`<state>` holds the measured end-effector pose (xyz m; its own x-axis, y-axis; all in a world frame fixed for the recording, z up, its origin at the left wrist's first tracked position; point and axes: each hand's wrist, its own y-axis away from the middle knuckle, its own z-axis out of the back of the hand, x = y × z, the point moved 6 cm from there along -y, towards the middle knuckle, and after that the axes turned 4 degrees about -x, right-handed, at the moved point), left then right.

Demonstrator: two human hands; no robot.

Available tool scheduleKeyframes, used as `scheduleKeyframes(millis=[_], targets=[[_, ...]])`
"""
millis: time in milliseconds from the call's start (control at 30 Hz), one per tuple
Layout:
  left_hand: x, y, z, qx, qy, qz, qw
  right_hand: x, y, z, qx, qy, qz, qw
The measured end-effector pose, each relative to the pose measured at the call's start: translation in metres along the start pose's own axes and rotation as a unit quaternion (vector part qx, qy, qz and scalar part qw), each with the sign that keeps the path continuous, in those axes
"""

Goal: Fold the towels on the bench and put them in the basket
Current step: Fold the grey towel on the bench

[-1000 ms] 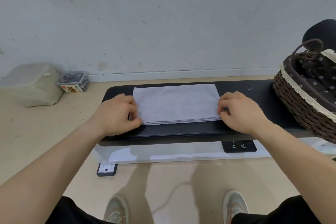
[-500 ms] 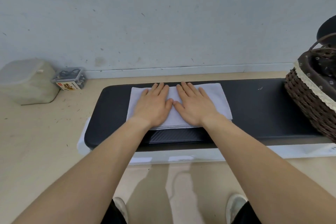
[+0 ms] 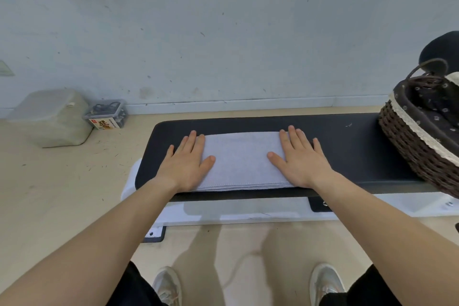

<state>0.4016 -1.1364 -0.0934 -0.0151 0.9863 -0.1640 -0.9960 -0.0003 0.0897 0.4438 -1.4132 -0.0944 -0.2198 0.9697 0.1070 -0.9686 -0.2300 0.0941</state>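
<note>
A light grey towel [image 3: 242,160], folded into a flat rectangle, lies on the black padded bench [image 3: 347,151]. My left hand [image 3: 186,164] rests palm down on the towel's left end, fingers spread, partly over the bench. My right hand [image 3: 301,159] lies flat on the towel's right end in the same way. Neither hand grips anything. A dark brown wicker basket [image 3: 409,149] with a lace-trimmed dark lining stands on the bench's right end, partly cut off by the frame.
The bench has a white base [image 3: 248,213] on a beige floor. A frosted plastic bin [image 3: 49,117] and a small clear box [image 3: 108,114] sit against the wall at left. My shoes [image 3: 167,285] are below. A dark round object [image 3: 442,49] is behind the basket.
My hands went from pinching the towel's near corners to lying flat together at its centre, then slid apart to its two ends.
</note>
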Motion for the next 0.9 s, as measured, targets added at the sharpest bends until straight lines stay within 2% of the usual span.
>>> scheduleKeyframes(millis=[100, 167, 267, 367, 500, 600, 700, 900], targets=[[0.011, 0.013, 0.019, -0.119, 0.056, 0.036, 0.991, 0.007, 0.010, 0.008, -0.019, 0.013, 0.041, 0.999], [0.022, 0.017, 0.029, -0.160, 0.065, 0.112, 0.979, 0.019, 0.013, 0.015, -0.018, -0.010, 0.098, 0.995], [0.029, 0.017, 0.028, -0.101, 0.060, 0.189, 0.975, 0.039, 0.015, 0.025, 0.000, -0.047, 0.172, 0.984], [0.023, 0.012, 0.024, -0.046, 0.114, 0.199, 0.972, 0.050, 0.015, 0.027, 0.017, -0.070, 0.199, 0.977], [0.011, 0.004, 0.023, -0.028, 0.211, 0.194, 0.958, 0.049, 0.011, 0.026, 0.026, -0.109, 0.189, 0.976], [0.009, 0.000, 0.028, -0.038, 0.260, 0.192, 0.946, 0.050, 0.008, 0.026, 0.036, -0.128, 0.191, 0.973], [0.019, -0.003, 0.033, -0.075, 0.353, 0.197, 0.912, 0.057, 0.008, 0.028, 0.041, -0.122, 0.202, 0.971], [0.038, -0.016, 0.060, -0.169, 0.460, 0.197, 0.849, 0.100, -0.003, 0.014, -0.047, -0.097, 0.189, 0.976]])
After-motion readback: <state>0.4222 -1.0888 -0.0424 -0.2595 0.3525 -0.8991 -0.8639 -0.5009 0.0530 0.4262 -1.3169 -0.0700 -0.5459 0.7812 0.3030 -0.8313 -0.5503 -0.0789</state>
